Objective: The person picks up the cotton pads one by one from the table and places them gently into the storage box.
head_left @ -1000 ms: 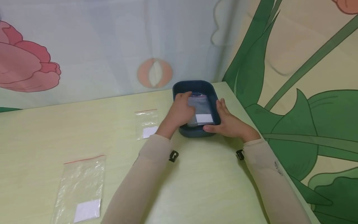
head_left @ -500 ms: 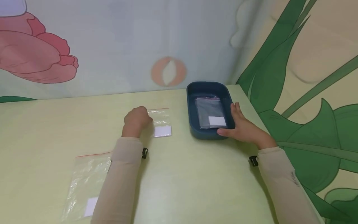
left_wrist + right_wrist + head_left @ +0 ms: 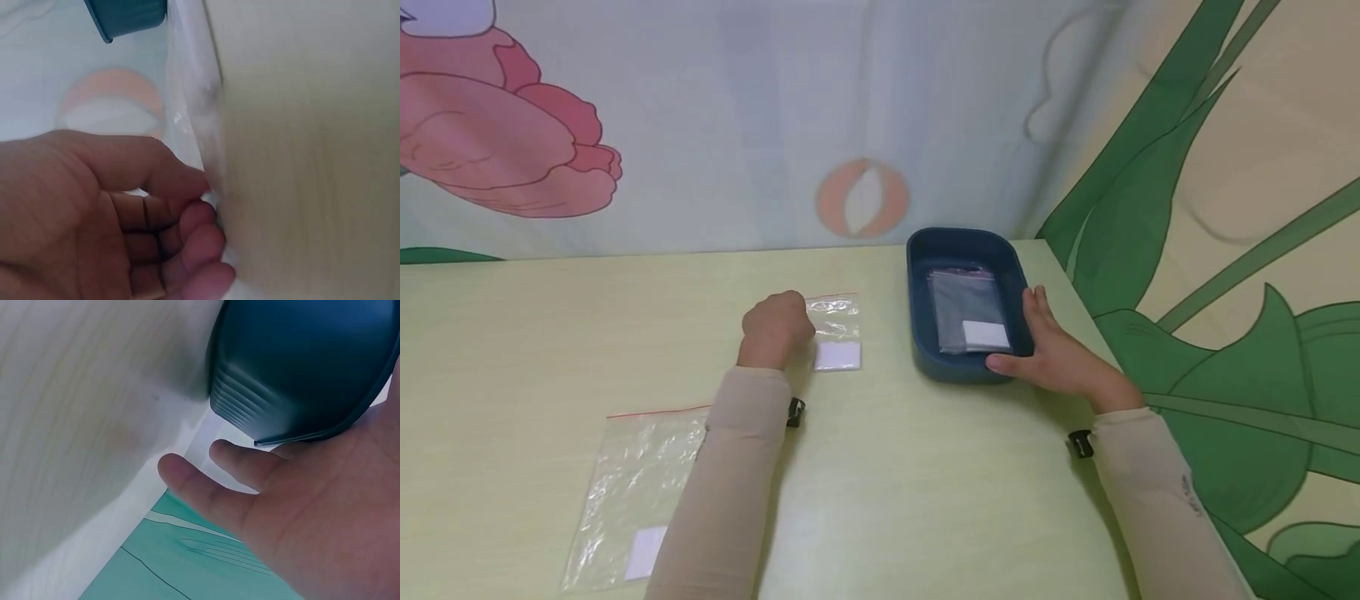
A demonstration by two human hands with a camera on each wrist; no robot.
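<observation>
Head: left hand (image 3: 775, 327) curled, pinching small clear bag (image 3: 835, 332) on bench (image 3: 925, 483); right hand (image 3: 1052, 354) flat against blue tray (image 3: 925, 250) side.
Left wrist: fingers (image 3: 187, 231) curled onto bag edge (image 3: 194, 94).
Right wrist: fingers (image 3: 206, 487) straight beside tray (image 3: 300, 362).

Larger clear bag (image 3: 632, 492) — floral wall (image 3: 505, 158)

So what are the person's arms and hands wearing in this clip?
Both arms are covered by long, snug beige sleeves, the left sleeve and the right sleeve, ending at the wrists. A small black clip sits at each cuff, left and right. The right sleeve carries small dark lettering, too small to read. The left hand and right hand are bare, with no gloves.
</observation>
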